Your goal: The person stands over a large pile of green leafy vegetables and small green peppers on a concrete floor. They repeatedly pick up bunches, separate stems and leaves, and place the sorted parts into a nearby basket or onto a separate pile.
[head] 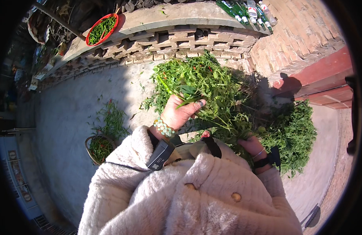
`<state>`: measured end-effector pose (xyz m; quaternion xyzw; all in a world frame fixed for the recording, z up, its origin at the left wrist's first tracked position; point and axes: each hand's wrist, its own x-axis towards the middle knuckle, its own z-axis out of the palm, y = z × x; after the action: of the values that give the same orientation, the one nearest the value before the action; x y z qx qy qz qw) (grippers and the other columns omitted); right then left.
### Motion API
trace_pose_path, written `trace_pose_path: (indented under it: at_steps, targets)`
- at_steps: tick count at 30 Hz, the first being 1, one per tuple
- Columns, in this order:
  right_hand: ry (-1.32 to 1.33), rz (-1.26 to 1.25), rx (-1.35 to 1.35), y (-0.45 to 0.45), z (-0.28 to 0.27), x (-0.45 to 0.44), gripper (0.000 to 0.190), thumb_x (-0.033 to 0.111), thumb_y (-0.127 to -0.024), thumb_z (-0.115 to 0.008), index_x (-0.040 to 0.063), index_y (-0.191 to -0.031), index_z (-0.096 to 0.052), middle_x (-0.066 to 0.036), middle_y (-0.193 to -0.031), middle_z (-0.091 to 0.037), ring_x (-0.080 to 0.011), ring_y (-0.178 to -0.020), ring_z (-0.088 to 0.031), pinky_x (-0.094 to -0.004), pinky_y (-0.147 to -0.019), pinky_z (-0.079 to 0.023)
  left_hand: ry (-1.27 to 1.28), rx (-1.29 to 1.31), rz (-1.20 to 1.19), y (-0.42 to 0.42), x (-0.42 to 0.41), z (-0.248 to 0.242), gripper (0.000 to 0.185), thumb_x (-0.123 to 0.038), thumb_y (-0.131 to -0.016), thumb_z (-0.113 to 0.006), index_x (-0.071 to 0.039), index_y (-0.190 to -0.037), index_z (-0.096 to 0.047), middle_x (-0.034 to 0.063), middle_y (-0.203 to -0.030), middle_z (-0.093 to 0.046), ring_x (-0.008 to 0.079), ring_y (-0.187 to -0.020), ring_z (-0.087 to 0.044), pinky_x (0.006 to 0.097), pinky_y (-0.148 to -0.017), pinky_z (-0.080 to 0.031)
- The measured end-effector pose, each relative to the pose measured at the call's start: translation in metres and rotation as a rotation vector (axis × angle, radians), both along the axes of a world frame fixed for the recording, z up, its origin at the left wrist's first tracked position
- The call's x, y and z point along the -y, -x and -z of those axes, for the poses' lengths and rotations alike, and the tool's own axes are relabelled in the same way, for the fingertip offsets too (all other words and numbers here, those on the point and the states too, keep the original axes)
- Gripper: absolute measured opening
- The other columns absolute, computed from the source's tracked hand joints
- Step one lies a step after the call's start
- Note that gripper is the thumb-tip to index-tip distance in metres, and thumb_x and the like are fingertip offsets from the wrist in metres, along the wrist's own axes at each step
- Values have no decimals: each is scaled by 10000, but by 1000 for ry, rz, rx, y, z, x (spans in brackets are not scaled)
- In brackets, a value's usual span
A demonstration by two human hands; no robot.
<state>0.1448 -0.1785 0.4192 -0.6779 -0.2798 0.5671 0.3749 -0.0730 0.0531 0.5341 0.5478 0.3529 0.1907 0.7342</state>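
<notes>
My left hand, with a green bead bracelet at its wrist, is closed around a long green chili pepper and a few leaves. The pepper points away to the upper left. Low on the right, my right hand grips the stems of an uprooted or cut chili plant, whose leafy branches reach toward my left hand. Its fingers are partly hidden by the foliage. Just beyond both hands lies a large heap of chili plants with some red peppers among the leaves.
A second pile of plants lies to the right. Leftward are a wicker basket of peppers and loose peppers on the concrete. A red basket of green chilies and several bottles rest on a low brick wall.
</notes>
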Motion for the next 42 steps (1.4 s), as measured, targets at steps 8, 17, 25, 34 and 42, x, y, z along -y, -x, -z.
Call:
trace_pose_path:
  at_steps: [8,17,25,34,42]
  targets:
    - [-61,5,-11,-1,6,2,236,19,-756,-586,21,-991,-592,-40,-915,-626,-126,-832,-560,-270,-751,-450,205,226,-233,1,-1,12,281,-14,-749,-662,-27,-985,-512,41,-803,-608,110,-678,-575,221,-521,-468]
    - [-21,44,-26,-2,8,3,277,32,-758,-588,18,-1035,-581,-45,-946,-622,-133,-855,-555,-273,-763,-444,248,206,-294,4,-4,13,189,-133,-794,-637,-108,-960,-550,3,-840,-599,109,-731,-577,253,-546,-469]
    - [0,22,-40,-5,19,9,304,83,-780,-591,13,-1074,-566,-40,-1002,-612,-124,-895,-542,-273,-786,-435,20,152,-358,3,-11,25,118,-180,-822,-614,-84,-875,-570,-25,-768,-580,67,-658,-523,207,-562,-426]
    - [-56,-19,-44,0,-1,0,276,88,-815,-576,16,-1081,-562,-40,-1015,-605,-125,-910,-534,-274,-810,-423,107,200,-609,4,-20,35,115,-173,-841,-581,-96,-907,-525,-13,-786,-543,94,-656,-514,235,-522,-429]
    - [-100,-38,-74,-1,-3,-5,292,67,-814,-568,16,-1101,-545,-34,-1036,-592,-133,-933,-525,-275,-828,-416,227,303,-601,10,-28,33,168,-184,-848,-551,-81,-979,-530,42,-826,-593,126,-710,-548,264,-531,-438]
